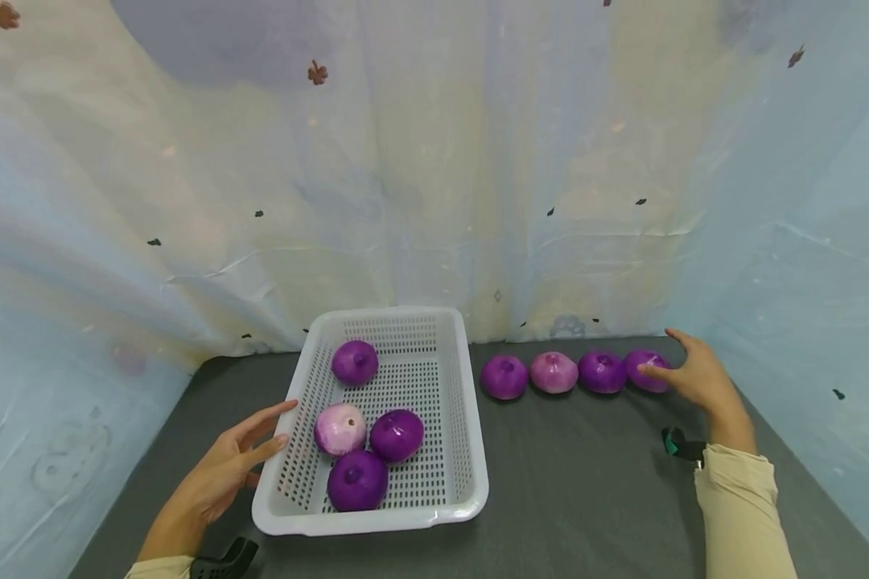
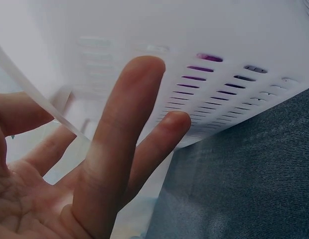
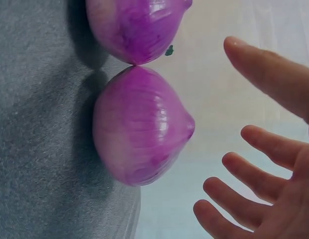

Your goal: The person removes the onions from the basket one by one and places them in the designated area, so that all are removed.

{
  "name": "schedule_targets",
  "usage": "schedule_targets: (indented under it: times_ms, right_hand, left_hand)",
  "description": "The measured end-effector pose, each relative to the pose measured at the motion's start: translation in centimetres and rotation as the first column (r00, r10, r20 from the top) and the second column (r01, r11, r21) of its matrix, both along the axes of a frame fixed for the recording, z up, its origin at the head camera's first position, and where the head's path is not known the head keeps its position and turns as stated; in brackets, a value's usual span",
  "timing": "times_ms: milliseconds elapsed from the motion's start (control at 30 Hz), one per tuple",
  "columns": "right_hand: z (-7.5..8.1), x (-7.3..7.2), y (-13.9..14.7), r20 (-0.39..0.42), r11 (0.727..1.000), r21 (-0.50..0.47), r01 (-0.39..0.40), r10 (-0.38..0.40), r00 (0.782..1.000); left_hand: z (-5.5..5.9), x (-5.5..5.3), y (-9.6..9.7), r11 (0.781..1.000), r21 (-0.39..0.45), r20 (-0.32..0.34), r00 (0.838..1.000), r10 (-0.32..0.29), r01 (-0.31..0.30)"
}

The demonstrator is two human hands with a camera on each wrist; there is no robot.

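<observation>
A white slotted plastic basket [image 1: 443,515] holds several onions: a pale pink one [image 1: 340,429] and purple ones [image 1: 357,481]. At its left rim my left hand [image 1: 220,462] touches the edge with fingers extended. In the left wrist view, two fingers [image 2: 125,114] lie outside the slotted wall, while other digits pass behind the rim. To the right of the basket, several onions stand in a row, one of them pinker [image 1: 553,372]. My right hand [image 1: 702,378] spreads beside the rightmost purple onion [image 1: 648,371]; the right wrist view shows a gap between its fingers and that onion [image 3: 142,127].
The dark grey table [image 1: 579,490] runs back to a pale patterned curtain [image 1: 434,185], which also encloses both sides. Black wrist devices [image 1: 224,560] sit at both sleeves. The onion row lies near the table's back edge.
</observation>
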State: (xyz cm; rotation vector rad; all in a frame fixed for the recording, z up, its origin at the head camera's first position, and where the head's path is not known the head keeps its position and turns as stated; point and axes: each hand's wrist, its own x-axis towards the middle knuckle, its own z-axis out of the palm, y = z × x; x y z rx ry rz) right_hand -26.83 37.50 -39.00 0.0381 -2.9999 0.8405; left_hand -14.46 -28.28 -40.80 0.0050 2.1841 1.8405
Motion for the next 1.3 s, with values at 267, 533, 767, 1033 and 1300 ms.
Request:
schedule_targets:
  times_ms: [267,533,767,1033,1300]
  right_hand:
    - [0.5,0.1,-0.8,-0.009,1.0,0.022,0.0,0.0,1.0]
    - [2.0,0.7,-2.3,-0.052,0.999,0.025,-0.031,0.032,0.998]
    - [3.8,1.8,-4.2,-0.104,0.999,0.035,-0.042,0.045,0.994]
    - [5.2,2.5,-5.5,-0.141,0.996,0.013,-0.088,0.089,0.986]
    - [5.6,2.3,-8.1,-0.138,0.987,0.008,-0.159,0.159,0.978]
  left_hand:
    - [0.0,0.0,0.1,1.0,0.008,0.001,1.0,0.006,-0.006]
    - [-0.1,0.0,0.1,1.0,0.014,-0.003,1.0,0.001,-0.001]
    - [-0.2,0.0,0.0,1.0,0.016,-0.002,1.0,0.005,-0.005]
    - [0.1,0.1,0.1,1.0,0.022,-0.003,1.0,-0.005,0.005]
    - [-0.1,0.3,0.0,0.999,0.033,-0.017,1.0,-0.019,0.019]
